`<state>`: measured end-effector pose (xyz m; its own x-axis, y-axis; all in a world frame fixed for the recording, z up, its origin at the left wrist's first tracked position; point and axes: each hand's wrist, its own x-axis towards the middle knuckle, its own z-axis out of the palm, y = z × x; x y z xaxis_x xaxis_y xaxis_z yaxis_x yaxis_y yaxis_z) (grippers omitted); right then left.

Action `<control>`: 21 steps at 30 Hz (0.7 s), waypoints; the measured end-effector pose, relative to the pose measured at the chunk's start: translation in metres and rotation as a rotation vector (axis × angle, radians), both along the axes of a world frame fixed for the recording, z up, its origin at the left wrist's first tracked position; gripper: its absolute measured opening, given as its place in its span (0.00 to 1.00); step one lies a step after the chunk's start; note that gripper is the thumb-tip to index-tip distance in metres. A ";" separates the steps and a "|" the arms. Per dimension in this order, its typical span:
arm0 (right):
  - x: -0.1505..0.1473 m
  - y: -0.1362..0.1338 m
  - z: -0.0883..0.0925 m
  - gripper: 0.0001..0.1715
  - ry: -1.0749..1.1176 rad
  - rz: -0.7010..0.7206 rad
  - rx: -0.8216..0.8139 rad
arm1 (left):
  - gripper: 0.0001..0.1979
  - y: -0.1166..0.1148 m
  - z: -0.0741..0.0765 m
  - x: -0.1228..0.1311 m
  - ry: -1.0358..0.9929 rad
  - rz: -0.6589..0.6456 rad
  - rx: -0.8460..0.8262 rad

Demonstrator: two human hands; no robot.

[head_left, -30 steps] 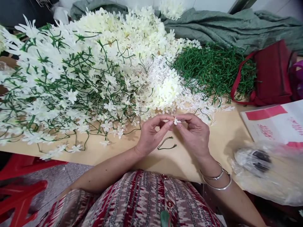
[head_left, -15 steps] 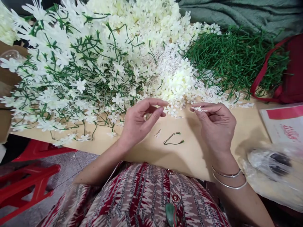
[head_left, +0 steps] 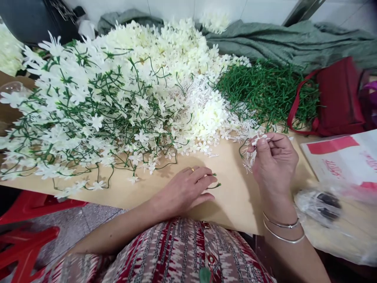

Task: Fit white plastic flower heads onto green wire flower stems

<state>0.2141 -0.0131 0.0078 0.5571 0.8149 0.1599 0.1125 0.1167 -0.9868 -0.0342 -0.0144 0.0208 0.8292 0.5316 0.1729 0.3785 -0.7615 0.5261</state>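
My left hand (head_left: 188, 189) lies low on the tan table (head_left: 232, 204), its fingertips closed on a small green wire stem (head_left: 214, 185). My right hand (head_left: 272, 161) is raised at the edge of the loose white plastic pieces (head_left: 250, 135), pinching a small white flower piece (head_left: 260, 138) between thumb and fingers. A big heap of white artificial flowers on green stems (head_left: 118, 102) covers the table to the left. A pile of bare green stems (head_left: 265, 90) lies behind my right hand.
A red bag (head_left: 338, 96) sits at the right with grey-green cloth (head_left: 279, 39) behind it. A white and red packet (head_left: 341, 157) and a clear plastic bag (head_left: 326, 208) lie at the right front. Red plastic stools (head_left: 26, 232) stand low on the left.
My hands have parted. The left hand dropped to the table onto the green stem. The right hand moved right to the loose white pieces.
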 end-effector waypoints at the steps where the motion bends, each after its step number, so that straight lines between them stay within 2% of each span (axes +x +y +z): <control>1: 0.001 0.000 0.000 0.10 0.015 0.005 0.008 | 0.17 0.000 0.001 0.005 0.042 0.035 0.048; 3: 0.001 0.001 -0.001 0.10 0.046 0.013 0.018 | 0.14 0.002 0.001 0.016 0.153 0.098 0.120; 7: 0.001 0.000 -0.001 0.10 0.067 0.026 -0.017 | 0.07 0.007 -0.001 0.027 0.315 0.082 0.131; 9: 0.001 0.000 0.000 0.10 0.059 0.059 -0.048 | 0.08 0.010 -0.005 0.027 0.282 0.091 0.138; 11: 0.001 -0.001 0.000 0.10 0.043 0.112 -0.081 | 0.08 0.015 -0.009 0.027 0.152 0.143 0.121; 13: 0.000 -0.001 0.000 0.10 0.044 0.198 -0.113 | 0.08 0.020 -0.013 0.027 -0.062 0.242 0.001; 16: -0.003 -0.002 0.000 0.11 0.096 0.375 -0.174 | 0.06 0.026 -0.015 0.031 -0.418 0.391 -0.377; 18: -0.006 -0.004 -0.001 0.11 0.110 0.449 -0.213 | 0.07 0.028 -0.016 0.033 -0.590 0.436 -0.609; 21: -0.009 -0.005 -0.002 0.09 0.065 0.481 -0.250 | 0.08 0.029 -0.019 0.033 -0.682 0.474 -0.723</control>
<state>0.2052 -0.0184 0.0056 0.1145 0.9890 -0.0936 0.0419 -0.0989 -0.9942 -0.0007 0.0141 0.0021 0.3634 0.9309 0.0363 0.0113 -0.0434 0.9990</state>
